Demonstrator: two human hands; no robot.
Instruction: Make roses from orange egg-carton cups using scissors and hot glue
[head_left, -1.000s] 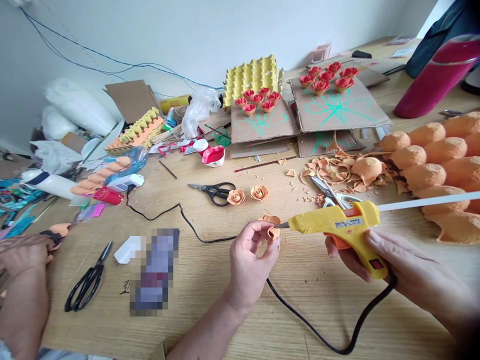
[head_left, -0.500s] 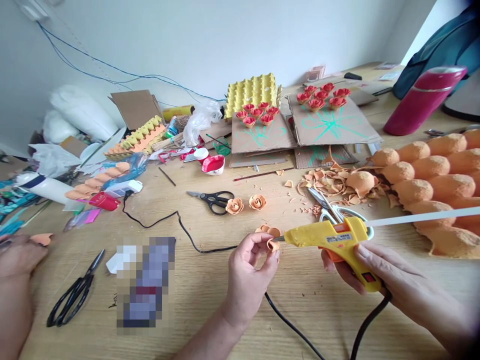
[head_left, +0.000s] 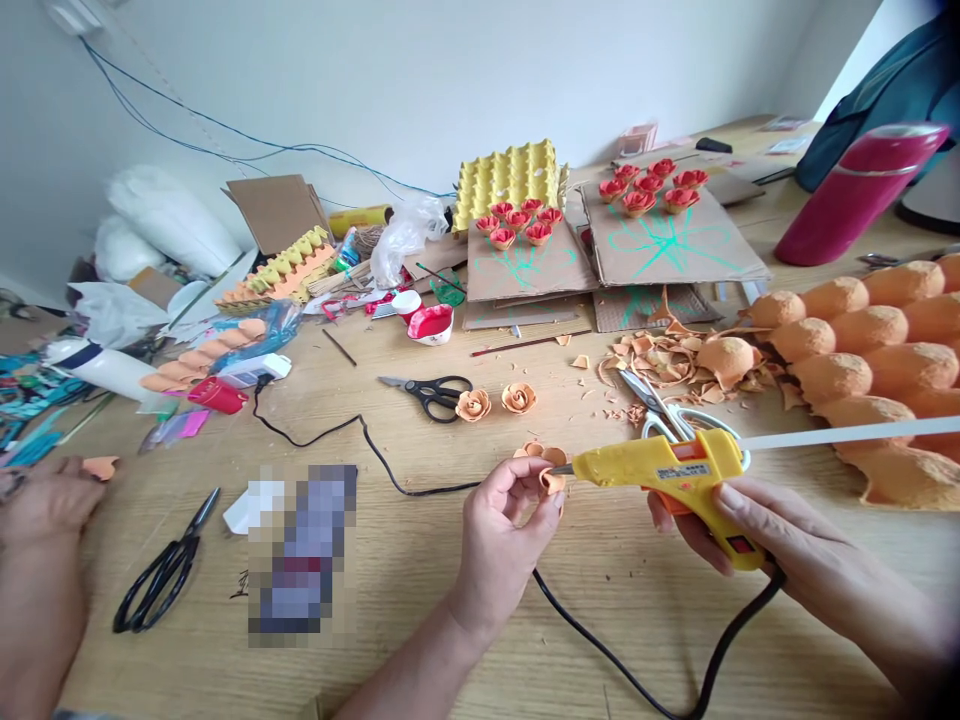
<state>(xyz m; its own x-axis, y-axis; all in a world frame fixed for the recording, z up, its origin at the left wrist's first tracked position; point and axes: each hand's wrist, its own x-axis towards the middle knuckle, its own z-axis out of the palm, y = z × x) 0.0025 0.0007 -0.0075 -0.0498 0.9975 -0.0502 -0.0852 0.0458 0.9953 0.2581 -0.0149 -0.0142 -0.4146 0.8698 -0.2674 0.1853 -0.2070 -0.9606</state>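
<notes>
Between the thumb and fingers of my left hand (head_left: 504, 535) is a small curled orange egg-carton petal piece (head_left: 553, 483). My right hand (head_left: 772, 525) grips a yellow hot glue gun (head_left: 667, 475), whose metal nozzle touches or nearly touches that piece. A white glue stick (head_left: 847, 433) sticks out of the gun's back. Just behind my left fingertips lies another orange petal piece (head_left: 531, 450), partly hidden. Two finished-looking orange carton roses, a left rose (head_left: 473, 405) and a right rose (head_left: 519, 398), sit farther back beside black-handled scissors (head_left: 431, 395).
Orange egg trays (head_left: 874, 370) and carton scraps (head_left: 649, 365) lie right, with white-handled scissors (head_left: 675, 420). Red flowers stand on cardboard sheets (head_left: 675, 245) behind. Black scissors (head_left: 161, 580) lie left, near another person's hand (head_left: 49, 505). The gun's black cord (head_left: 600, 650) loops in front.
The view has shifted slightly. Both hands keep their holds; the glue gun's nozzle stays at the curled petal piece, with little other movement.
</notes>
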